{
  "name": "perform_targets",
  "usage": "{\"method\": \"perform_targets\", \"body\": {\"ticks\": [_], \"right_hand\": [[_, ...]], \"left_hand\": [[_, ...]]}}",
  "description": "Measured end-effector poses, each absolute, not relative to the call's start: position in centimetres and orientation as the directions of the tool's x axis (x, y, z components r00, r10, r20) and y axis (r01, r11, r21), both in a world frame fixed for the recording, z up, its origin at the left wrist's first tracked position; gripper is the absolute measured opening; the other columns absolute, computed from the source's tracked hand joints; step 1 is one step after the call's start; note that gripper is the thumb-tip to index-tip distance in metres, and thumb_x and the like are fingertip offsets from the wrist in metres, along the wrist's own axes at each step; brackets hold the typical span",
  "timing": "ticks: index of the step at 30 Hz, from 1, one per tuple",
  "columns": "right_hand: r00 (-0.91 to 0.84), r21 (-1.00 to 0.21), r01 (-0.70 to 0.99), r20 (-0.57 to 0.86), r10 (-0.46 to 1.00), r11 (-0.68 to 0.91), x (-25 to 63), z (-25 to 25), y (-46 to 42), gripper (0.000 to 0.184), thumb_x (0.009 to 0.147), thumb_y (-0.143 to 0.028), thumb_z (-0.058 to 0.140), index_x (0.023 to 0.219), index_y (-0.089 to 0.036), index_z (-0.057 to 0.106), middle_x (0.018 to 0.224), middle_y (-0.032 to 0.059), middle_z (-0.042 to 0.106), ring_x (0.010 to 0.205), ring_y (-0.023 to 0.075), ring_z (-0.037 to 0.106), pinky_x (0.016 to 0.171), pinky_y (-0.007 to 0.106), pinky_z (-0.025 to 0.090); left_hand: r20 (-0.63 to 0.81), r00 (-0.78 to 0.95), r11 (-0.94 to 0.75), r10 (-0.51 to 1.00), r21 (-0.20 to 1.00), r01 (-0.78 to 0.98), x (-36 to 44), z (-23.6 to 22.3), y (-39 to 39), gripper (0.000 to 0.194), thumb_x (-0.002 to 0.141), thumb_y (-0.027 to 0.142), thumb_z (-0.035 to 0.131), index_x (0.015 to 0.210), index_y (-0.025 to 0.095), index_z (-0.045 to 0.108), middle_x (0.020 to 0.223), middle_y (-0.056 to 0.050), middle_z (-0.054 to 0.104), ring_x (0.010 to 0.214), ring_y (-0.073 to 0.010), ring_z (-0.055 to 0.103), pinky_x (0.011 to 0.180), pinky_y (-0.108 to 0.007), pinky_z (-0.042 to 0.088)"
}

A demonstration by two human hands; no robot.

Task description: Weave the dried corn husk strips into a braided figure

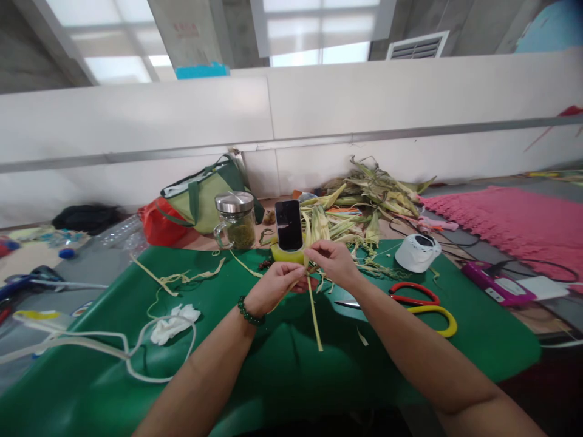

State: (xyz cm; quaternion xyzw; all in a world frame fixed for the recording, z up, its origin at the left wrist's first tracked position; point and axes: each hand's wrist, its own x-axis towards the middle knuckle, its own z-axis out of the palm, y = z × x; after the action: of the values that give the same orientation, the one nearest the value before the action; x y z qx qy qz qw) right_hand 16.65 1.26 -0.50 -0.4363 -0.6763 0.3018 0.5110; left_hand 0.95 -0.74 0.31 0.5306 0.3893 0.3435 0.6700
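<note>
The corn husk strip (315,321) is in the middle, over the near part of the green table cover (268,394). Its long, thin end sticks out from under the fingers and points to the near side. I can't tell if that end touches the cover.

The left hand (279,280) has its thumb and first finger pinched together on the strip, with the other fingers loosely bent below. The right hand (336,262) is just beside it, a bit to the right, and its thumb and first finger are almost closed on the husk too. The small bit between the two hands is too hidden to see well.

It looks like the step now is working the husk with the fingertips, maybe twisting or folding it. I think the next move calls for one hand to hold tight while the other makes a small, soft turn. Pulling too hard could rip the strip.

More pale husks (320,223) lie just past the hands, near the phone (288,226). A big pile of dry husks (380,188) is at the far right. The scissors (450,320) rest on the right, and no hand holds them.
</note>
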Motion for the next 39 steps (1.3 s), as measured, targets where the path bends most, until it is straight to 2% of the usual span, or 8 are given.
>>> {"method": "perform_targets", "body": {"ticks": [4,7,11,15,25,32,35,39], "right_hand": [[0.006,-0.734,0.385,0.608,0.794,0.56,17.3,0.1,1.0,0.02,0.081,-0.033,0.052,0.073,-0.017,0.061,0.075,0.0038,0.063,0.073,0.0152,0.056,0.069,0.027,0.043],[0.048,-0.691,0.431,0.659,0.75,0.58,17.8,0.5,0.8,0.033,0.084,-0.037,0.047,0.06,-0.016,0.055,0.062,0.0023,0.056,0.062,0.013,0.051,0.062,0.025,0.04],[-0.089,-0.764,0.45,0.477,0.874,0.462,17.7,0.4,0.7,0.047,0.085,-0.045,0.044,0.047,-0.016,0.049,0.045,-0.0016,0.042,0.047,0.0093,0.04,0.049,0.024,0.031],[-0.199,-0.841,0.411,0.293,0.935,0.351,16.8,0.0,0.6,0.03,0.074,-0.043,0.059,0.065,-0.015,0.061,0.057,-0.0004,0.056,0.053,0.0104,0.048,0.051,0.023,0.036],[-0.104,-0.974,0.054,0.213,0.972,0.219,19.0,1.0,1.9,0.034,0.071,-0.049,0.06,0.073,-0.016,0.061,0.062,0.0009,0.062,0.047,0.0081,0.05,0.05,0.022,0.043],[-0.355,-0.747,0.511,0.269,0.895,0.427,21.1,0.8,2.4,0.008,0.07,-0.019,0.06,0.075,-0.017,0.067,0.077,0.004,0.068,0.072,0.016,0.061,0.068,0.027,0.046],[-0.459,-0.541,0.719,0.103,0.882,0.437,22.4,0.0,3.2,0.03,0.06,-0.005,0.061,0.084,-0.02,0.07,0.091,0.0043,0.069,0.087,0.0211,0.061,0.076,0.029,0.044],[-0.458,-0.482,0.787,-0.039,0.888,0.384,22.9,-1.4,4.3,0.035,0.057,-0.003,0.063,0.086,-0.021,0.071,0.09,0.0045,0.07,0.082,0.0206,0.062,0.066,0.025,0.044]], "left_hand": [[-0.168,0.447,0.245,0.879,0.962,-0.119,0.8,0.6,-0.7,0.042,0.059,0.05,0.073,0.077,0.012,0.071,0.071,-0.01,0.072,0.067,-0.0172,0.067,0.062,-0.023,0.049],[-0.138,0.392,0.217,0.91,0.962,-0.167,0.6,0.7,-0.5,0.041,0.057,0.048,0.076,0.078,0.012,0.072,0.075,-0.011,0.073,0.068,-0.018,0.067,0.065,-0.025,0.049],[-0.054,0.309,0.112,0.95,0.979,-0.172,0.5,0.6,-0.3,0.039,0.059,0.045,0.076,0.079,0.012,0.072,0.077,-0.01,0.073,0.072,-0.0188,0.066,0.07,-0.028,0.05],[0.017,0.197,0.025,0.98,0.978,-0.209,0.7,0.4,-0.1,0.036,0.059,0.039,0.076,0.082,0.012,0.073,0.079,-0.008,0.073,0.075,-0.0173,0.065,0.076,-0.028,0.049],[-0.044,0.073,0.069,0.996,0.923,-0.379,1.1,0.8,-0.3,0.033,0.058,0.03,0.078,0.082,0.011,0.068,0.079,-0.009,0.072,0.07,-0.0158,0.066,0.057,-0.021,0.05],[-0.043,0.036,0.053,0.998,0.933,-0.356,0.7,1.2,-0.2,0.026,0.063,0.03,0.074,0.08,0.012,0.067,0.075,-0.007,0.072,0.064,-0.0124,0.065,0.057,-0.019,0.049],[-0.044,0.036,0.054,0.998,0.939,-0.339,0.3,1.3,0.1,0.023,0.065,0.029,0.072,0.08,0.012,0.067,0.077,-0.007,0.072,0.064,-0.0123,0.065,0.058,-0.019,0.049],[-0.048,0.015,0.05,0.999,0.934,-0.354,-0.1,1.1,0.6,0.018,0.066,0.024,0.07,0.08,0.013,0.067,0.076,-0.007,0.072,0.065,-0.0125,0.065,0.059,-0.019,0.049]]}}
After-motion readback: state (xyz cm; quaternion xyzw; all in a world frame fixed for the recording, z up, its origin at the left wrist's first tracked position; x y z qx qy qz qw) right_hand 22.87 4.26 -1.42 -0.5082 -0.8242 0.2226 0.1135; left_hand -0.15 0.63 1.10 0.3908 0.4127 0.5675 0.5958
